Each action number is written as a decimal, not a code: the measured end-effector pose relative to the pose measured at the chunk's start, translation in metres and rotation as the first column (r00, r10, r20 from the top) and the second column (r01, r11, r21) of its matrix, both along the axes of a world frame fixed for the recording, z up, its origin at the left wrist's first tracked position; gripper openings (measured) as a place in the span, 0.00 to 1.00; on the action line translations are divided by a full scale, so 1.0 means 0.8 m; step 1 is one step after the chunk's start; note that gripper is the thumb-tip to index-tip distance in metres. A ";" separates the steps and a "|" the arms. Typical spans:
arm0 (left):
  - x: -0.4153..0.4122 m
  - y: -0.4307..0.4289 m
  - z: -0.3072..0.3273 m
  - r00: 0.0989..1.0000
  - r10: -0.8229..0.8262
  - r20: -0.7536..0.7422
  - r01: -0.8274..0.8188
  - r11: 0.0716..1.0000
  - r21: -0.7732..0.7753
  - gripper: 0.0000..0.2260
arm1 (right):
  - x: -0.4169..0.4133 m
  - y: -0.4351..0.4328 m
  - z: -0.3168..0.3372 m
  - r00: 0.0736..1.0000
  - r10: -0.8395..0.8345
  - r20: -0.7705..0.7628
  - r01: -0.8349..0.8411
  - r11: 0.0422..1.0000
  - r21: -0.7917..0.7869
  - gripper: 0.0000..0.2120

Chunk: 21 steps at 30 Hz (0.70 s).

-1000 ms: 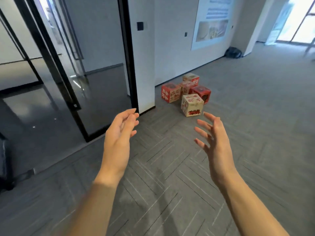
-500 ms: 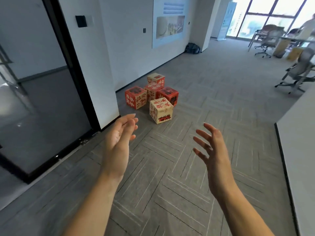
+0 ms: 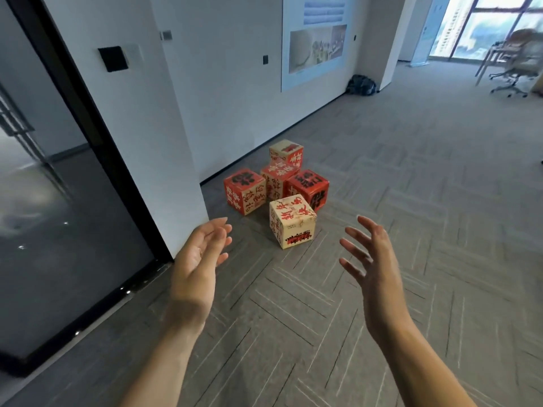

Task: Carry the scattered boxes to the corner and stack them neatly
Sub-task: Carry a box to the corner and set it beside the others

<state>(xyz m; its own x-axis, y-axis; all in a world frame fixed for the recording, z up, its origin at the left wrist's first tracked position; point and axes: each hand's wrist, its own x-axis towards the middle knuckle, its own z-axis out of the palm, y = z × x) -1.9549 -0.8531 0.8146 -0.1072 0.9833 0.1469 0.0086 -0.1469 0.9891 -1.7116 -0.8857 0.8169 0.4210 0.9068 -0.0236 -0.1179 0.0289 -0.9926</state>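
Several cube boxes printed with red and black characters lie scattered on the grey carpet by a white wall. Nearest is a cream box (image 3: 292,222). Behind it sit a red box (image 3: 245,190) on the left, a red box (image 3: 309,188) on the right, a red-topped box (image 3: 277,179) between them and a cream box (image 3: 286,151) farthest back. My left hand (image 3: 198,259) and my right hand (image 3: 368,258) are raised in front of me, palms facing each other, fingers apart and empty, short of the nearest box.
A white wall corner (image 3: 188,171) and a black-framed glass partition (image 3: 73,201) stand to the left. A dark bag (image 3: 360,85) lies against the far wall. Office chairs and a desk (image 3: 511,69) stand at the far right by windows.
The view has moved closer to the boxes, which now look larger and nearer. Both hands stay raised and empty in the same pose.
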 end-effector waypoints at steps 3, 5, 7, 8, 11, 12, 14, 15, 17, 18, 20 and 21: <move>0.027 0.091 -0.010 0.999 0.007 -0.048 -0.007 1.000 -0.004 0.19 | 0.029 0.090 -0.008 1.000 -0.010 -0.015 0.010 1.000 -0.026 0.33; 0.046 0.156 -0.028 0.998 0.001 -0.055 -0.003 1.000 -0.024 0.19 | 0.049 0.152 -0.024 1.000 0.004 -0.019 -0.005 0.999 -0.052 0.29; 0.069 0.226 -0.053 0.998 -0.008 -0.056 0.005 0.999 -0.041 0.19 | 0.069 0.215 -0.038 1.000 0.010 0.003 -0.010 0.999 -0.048 0.35; 0.081 0.260 -0.066 0.999 -0.013 -0.046 0.010 0.998 -0.059 0.20 | 0.079 0.245 -0.045 1.000 -0.005 0.018 0.006 0.998 -0.063 0.41; 0.125 0.369 -0.090 0.998 -0.054 -0.039 0.050 0.994 -0.099 0.22 | 0.119 0.332 -0.053 0.996 -0.040 0.076 0.046 0.996 -0.081 0.50; 0.144 0.409 -0.094 0.997 -0.078 -0.028 0.075 0.991 -0.107 0.23 | 0.137 0.365 -0.052 0.995 -0.060 0.082 0.067 0.994 -0.083 0.50; 0.166 0.449 -0.083 0.994 -0.108 -0.014 0.106 0.991 -0.087 0.22 | 0.151 0.396 -0.039 0.988 -0.101 0.114 0.107 0.993 -0.046 0.50; 0.204 0.518 -0.078 0.989 -0.148 -0.008 0.147 0.985 -0.085 0.21 | 0.190 0.453 -0.035 0.986 -0.126 0.106 0.134 0.989 -0.065 0.51; 0.233 0.571 -0.075 0.986 -0.167 -0.025 0.164 0.983 -0.086 0.21 | 0.215 0.501 -0.037 0.980 -0.152 0.130 0.161 0.985 -0.061 0.52; 0.238 0.585 -0.071 0.985 -0.173 -0.015 0.171 0.981 -0.088 0.21 | 0.219 0.513 -0.035 0.979 -0.147 0.139 0.157 0.986 -0.060 0.52; 0.265 0.651 -0.076 0.980 -0.191 -0.053 0.187 0.980 -0.067 0.20 | 0.254 0.573 -0.040 0.981 -0.157 0.117 0.164 0.985 -0.053 0.50; 0.278 0.689 -0.084 0.981 -0.173 -0.088 0.166 0.983 -0.082 0.20 | 0.271 0.610 -0.047 0.981 -0.158 0.116 0.167 0.984 -0.069 0.49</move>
